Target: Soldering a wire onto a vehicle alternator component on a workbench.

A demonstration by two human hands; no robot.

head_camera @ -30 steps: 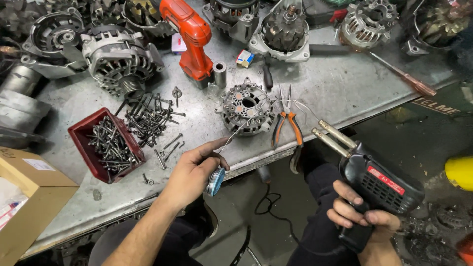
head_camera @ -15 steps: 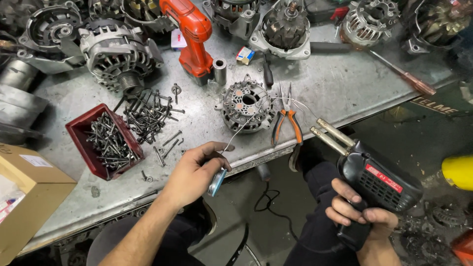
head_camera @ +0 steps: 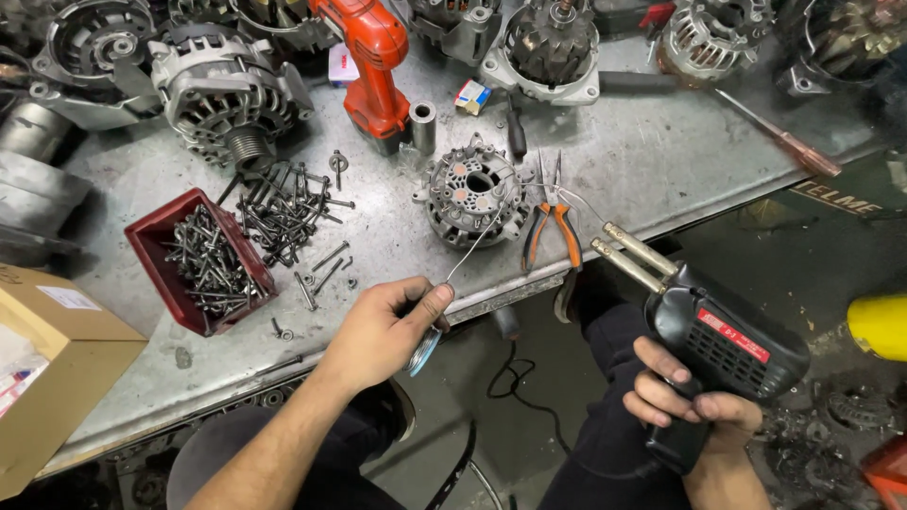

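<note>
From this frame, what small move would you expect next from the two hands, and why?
Probably bringing the soldering gun tip up to the round alternator part: the left hand already feeds a solder wire from a spool toward it, while the right hand holds the gun off the bench edge.

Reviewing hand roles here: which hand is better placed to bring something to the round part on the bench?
Probably the left hand: its solder wire already reaches toward the round part. The right hand holds the soldering gun off the bench edge.

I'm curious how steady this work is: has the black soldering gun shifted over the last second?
Barely. The soldering gun in the right hand keeps its place beside the orange-handled pliers.
</note>
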